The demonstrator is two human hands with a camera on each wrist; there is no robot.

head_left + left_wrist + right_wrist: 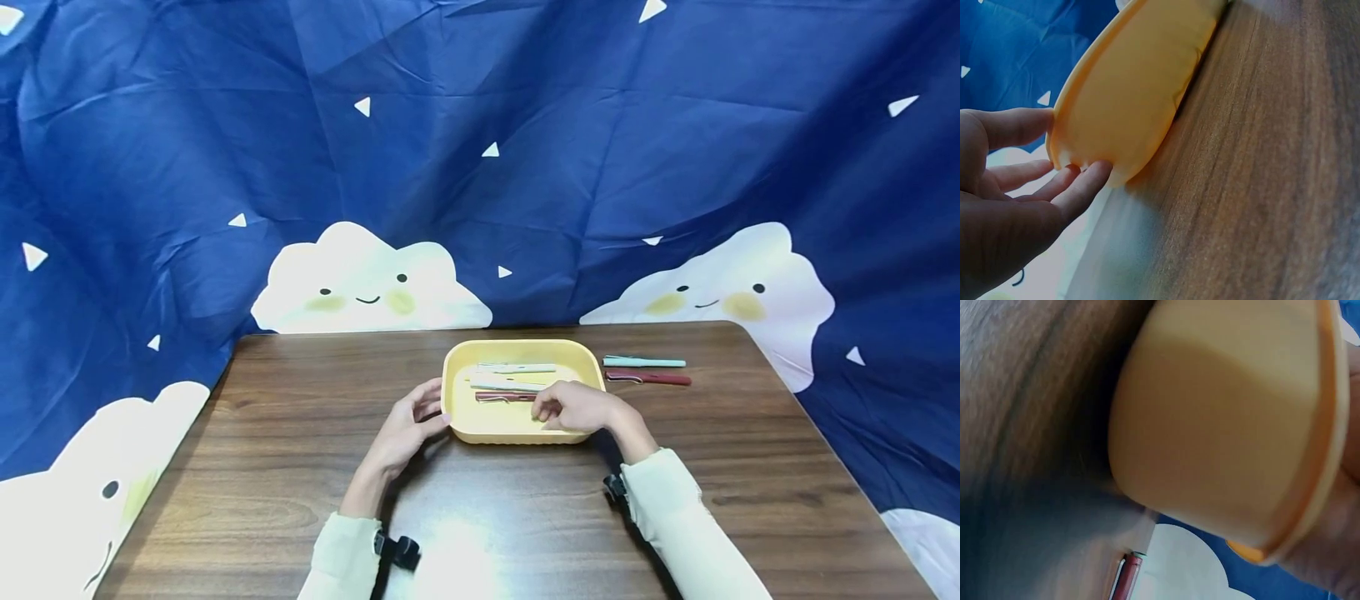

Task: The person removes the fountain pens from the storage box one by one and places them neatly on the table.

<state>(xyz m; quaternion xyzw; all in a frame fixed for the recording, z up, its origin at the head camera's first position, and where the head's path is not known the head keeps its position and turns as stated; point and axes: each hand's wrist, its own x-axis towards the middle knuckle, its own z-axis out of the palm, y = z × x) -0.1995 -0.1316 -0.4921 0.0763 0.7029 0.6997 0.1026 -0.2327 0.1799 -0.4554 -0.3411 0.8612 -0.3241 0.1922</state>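
A yellow tray [465, 432] sits on the table, with two pale pens [517, 367] and a dark red pen [504, 397] lying roughly parallel inside it. My left hand [405, 427] is at the tray's left end. In the left wrist view, the fingertips [1100, 169] touch the tray's outer wall and rim. Reaching over the near right rim, my right hand [573, 407] has its curled fingers down inside the tray, by the right end of the dark red pen. The fingers cover that end, so a grip is unclear. The tray wall [1222, 425] blocks the right wrist view.
Right of the tray, a teal pen [645, 362] and another dark red pen [648, 379] lie side by side on the wooden table [300, 467]. Behind the table hangs a blue cloth [450, 183] with clouds. Each wrist wears a small black camera [397, 550].
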